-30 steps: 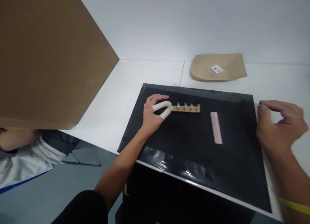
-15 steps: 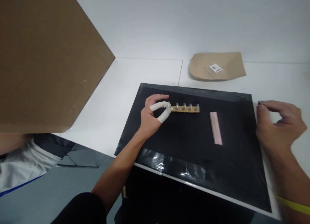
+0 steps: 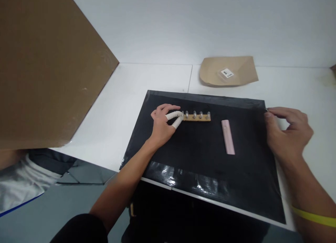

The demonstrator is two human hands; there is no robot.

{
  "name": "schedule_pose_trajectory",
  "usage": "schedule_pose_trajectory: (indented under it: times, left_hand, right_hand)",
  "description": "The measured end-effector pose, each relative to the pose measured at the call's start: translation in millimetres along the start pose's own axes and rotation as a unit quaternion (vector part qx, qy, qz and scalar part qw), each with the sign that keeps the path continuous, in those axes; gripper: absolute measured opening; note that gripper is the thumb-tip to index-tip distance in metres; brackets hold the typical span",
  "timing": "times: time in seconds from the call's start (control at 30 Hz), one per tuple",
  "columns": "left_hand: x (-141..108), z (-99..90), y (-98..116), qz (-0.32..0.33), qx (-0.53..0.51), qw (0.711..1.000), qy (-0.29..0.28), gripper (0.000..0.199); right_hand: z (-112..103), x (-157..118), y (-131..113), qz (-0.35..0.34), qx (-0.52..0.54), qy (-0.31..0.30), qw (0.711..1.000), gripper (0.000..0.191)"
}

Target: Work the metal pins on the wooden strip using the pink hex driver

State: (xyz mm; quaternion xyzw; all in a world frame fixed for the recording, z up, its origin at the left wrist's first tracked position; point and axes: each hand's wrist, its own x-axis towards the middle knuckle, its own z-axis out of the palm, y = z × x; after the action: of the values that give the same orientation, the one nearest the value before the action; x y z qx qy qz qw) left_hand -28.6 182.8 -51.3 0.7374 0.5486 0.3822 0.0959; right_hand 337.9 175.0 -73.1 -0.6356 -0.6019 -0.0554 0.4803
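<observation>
My left hand, with white finger covers on thumb and index finger, pinches the left end of a narrow tan strip. Several small clear rounded pieces stand upright in a row along it. The leftmost one touches or nearly touches my covered fingertips, which partly hide it. Over on the right, my right hand is closed in a pinch at the black mat's upper right corner. A tiny shiny object pokes out between its thumb and index finger, too small to name. Between the hands lies a pink flat-sided bar.
The black mat covers part of the white table. Behind it sits a brown paper piece bearing a small clear box with a label. A large cardboard panel stands left; part of another person shows below it.
My right hand has moved left, bringing its fingertips to the mat's corner. The whole view has shifted slightly. My left hand stays at the strip's left end, where the leftmost clear piece shows more.
</observation>
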Motion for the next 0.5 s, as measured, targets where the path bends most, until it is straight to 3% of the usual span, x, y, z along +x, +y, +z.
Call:
schedule_pose_trajectory:
  times: [0.5]
  left_hand:
    - [5.0,3.3,-8.4,-0.025,0.002,0.999,-0.028,0.005]
  right_hand:
    - [-1.5,-1.4,-6.7,-0.019,0.009,-0.026,0.999,0.026]
